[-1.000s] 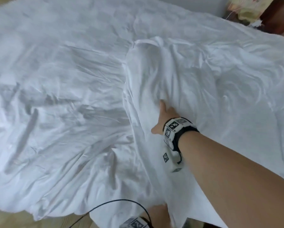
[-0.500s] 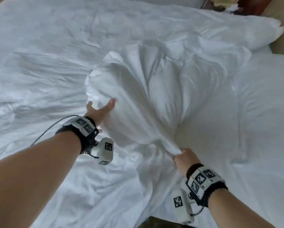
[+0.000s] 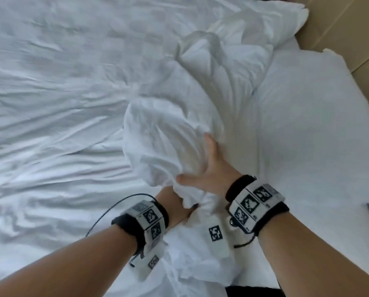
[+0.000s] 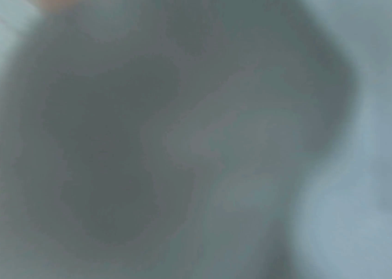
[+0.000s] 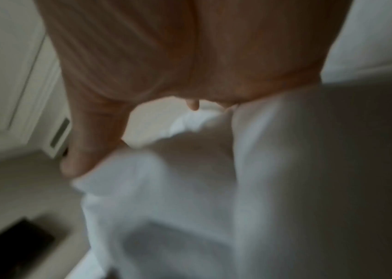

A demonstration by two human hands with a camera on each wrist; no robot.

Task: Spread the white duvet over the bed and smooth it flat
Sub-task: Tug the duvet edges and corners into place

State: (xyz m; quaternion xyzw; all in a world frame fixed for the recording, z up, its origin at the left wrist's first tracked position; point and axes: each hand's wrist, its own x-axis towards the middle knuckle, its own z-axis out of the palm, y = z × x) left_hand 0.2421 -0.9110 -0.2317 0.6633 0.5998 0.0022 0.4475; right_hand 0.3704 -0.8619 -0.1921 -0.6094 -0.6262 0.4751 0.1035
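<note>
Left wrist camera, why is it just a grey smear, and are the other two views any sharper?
Left wrist view: featureless grey blur, lens apparently against cloth. Right wrist view: soft, motion-smeared, the right hand readable. Head view: sharpest, the duvet slightly smeared.

Matt white cloth, soft and deeply creased: duvet (image 3: 168,133). Smoother, flatter white fabric on bed (image 3: 307,125). Black fuzzy wristbands (image 3: 241,185) bearing glossy printed plastic marker tags (image 3: 250,203).

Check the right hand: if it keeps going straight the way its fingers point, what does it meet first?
The right hand already lies spread against the bunched white duvet mound. Going on, it would likely just push deeper into that mound; depth beyond is unclear.
</note>
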